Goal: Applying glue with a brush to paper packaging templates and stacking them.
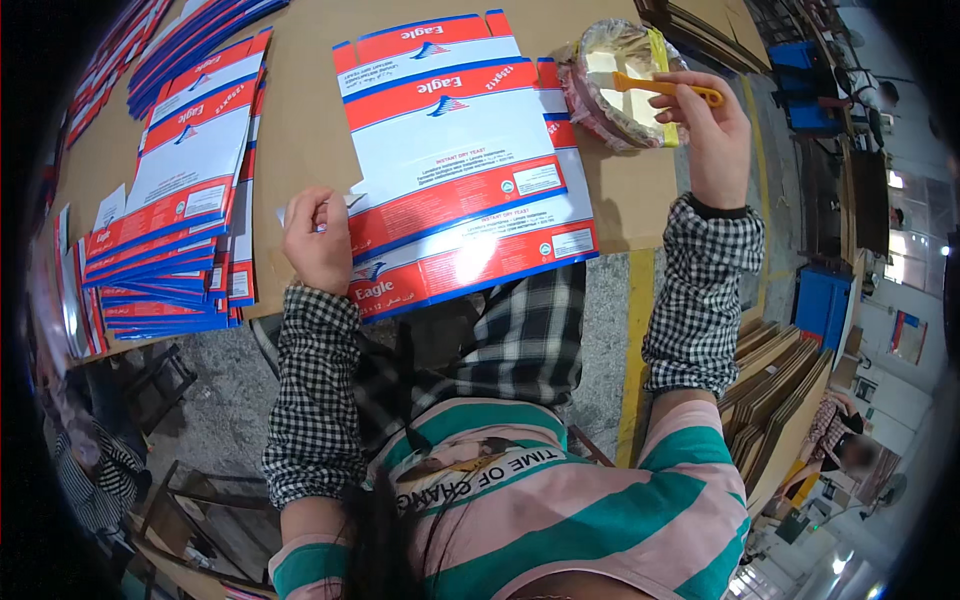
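Note:
My right hand (715, 135) grips the orange handle of a flat brush (640, 84) over a round tub (595, 115) lined with crumpled plastic. The brush's head is over the pale paste (612, 45) inside; I cannot tell whether it touches. Yellow tape runs across the tub's right side. My left hand (320, 240) is closed at the left edge of the flat printed cartons (450, 130), fingers curled. A small pale piece shows on either side of its fingers; what it is I cannot make out. The red, white and blue cartons overlap and reach over the table's near edge.
Stacks of folded cartons (180, 165) lie at the left on the brown tabletop (300, 120), with more at the far left. Brown cardboard sheets (775, 400) stand at the right beyond a yellow floor line (632, 350). Other people are in the background.

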A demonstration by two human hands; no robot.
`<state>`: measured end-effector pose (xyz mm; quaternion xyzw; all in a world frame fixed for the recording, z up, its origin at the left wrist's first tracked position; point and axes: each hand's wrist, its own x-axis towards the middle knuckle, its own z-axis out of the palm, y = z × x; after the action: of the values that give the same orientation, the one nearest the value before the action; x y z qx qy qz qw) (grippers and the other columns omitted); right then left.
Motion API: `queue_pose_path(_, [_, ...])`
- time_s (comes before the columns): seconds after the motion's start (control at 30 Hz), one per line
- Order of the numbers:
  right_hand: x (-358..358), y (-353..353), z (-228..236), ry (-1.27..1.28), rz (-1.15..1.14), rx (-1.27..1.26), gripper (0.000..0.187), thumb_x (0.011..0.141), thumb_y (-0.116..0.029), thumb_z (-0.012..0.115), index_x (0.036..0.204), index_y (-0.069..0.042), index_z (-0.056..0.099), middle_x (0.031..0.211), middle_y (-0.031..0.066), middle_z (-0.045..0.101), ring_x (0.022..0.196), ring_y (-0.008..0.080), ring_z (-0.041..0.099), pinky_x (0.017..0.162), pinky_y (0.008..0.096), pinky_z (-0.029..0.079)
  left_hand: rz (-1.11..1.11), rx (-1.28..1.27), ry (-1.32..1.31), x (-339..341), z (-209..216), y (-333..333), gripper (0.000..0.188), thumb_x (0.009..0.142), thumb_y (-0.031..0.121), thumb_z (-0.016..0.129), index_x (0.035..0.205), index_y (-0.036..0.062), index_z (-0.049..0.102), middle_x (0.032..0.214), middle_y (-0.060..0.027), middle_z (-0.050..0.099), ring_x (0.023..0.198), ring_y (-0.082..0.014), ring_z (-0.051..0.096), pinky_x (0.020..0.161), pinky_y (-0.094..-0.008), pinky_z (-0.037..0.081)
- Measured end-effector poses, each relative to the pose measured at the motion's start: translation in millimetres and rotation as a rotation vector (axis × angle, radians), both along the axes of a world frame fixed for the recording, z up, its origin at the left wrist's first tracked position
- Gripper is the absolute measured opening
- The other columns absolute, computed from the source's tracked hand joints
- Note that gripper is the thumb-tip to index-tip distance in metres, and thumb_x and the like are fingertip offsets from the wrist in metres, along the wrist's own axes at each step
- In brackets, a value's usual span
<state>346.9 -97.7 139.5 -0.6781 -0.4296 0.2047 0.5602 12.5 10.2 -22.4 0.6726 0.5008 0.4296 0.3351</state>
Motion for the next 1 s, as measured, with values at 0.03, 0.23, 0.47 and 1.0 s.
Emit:
queue_pose_path(0.03, [-3.9,-1.0,1.4,0.009,0.013,-0.001,0.015,0.090,-0.007,0.048,0.099,0.003,0.053,0.097,0.0132,0.061,0.078,0.0158,0.061,0.067,0.0244,0.049,-0.010,0.059,0.018,-2.2,-0.8,0.3,0.010,0.081,0.007,0.059,0.084,-0.0030,0.059,0.085,-0.0078,0.058,0.067,-0.0104,0.051,0.060,-0.0224,0.044])
queue_pose_path(0.23, [-46.3,1.3,1.3,0.377,0.138,0.101,0.018,0.090,-0.007,0.046,0.104,0.004,0.048,0.100,0.0182,0.060,0.075,0.0175,0.060,0.068,0.0276,0.049,-0.031,0.092,-0.014,5.6,8.0,0.2,0.009,0.078,0.004,0.062,0.084,-0.0020,0.059,0.087,-0.0098,0.060,0.067,-0.0153,0.058,0.059,-0.0238,0.048])
queue_pose_path(0.47, [-119.4,41.8,-58.1,0.705,0.273,0.029,0.013,0.091,-0.009,0.047,0.099,0.001,0.048,0.098,0.0197,0.060,0.073,0.0180,0.061,0.067,0.0269,0.050,-0.043,-0.011,-0.075,1.4,12.3,-6.6,0.010,0.081,0.004,0.061,0.089,-0.0017,0.059,0.091,-0.0069,0.059,0.073,-0.0109,0.057,0.063,-0.0216,0.048])
queue_pose_path(1.0, [-138.6,78.4,-92.1,0.670,0.333,-0.176,0.011,0.093,-0.011,0.042,0.095,-0.002,0.047,0.092,0.0152,0.061,0.069,0.0142,0.060,0.067,0.0249,0.049,-0.017,-0.044,-0.050,7.4,25.7,-7.5,0.010,0.076,0.000,0.060,0.085,-0.0043,0.059,0.091,-0.0132,0.060,0.076,-0.0208,0.062,0.067,-0.0273,0.050])
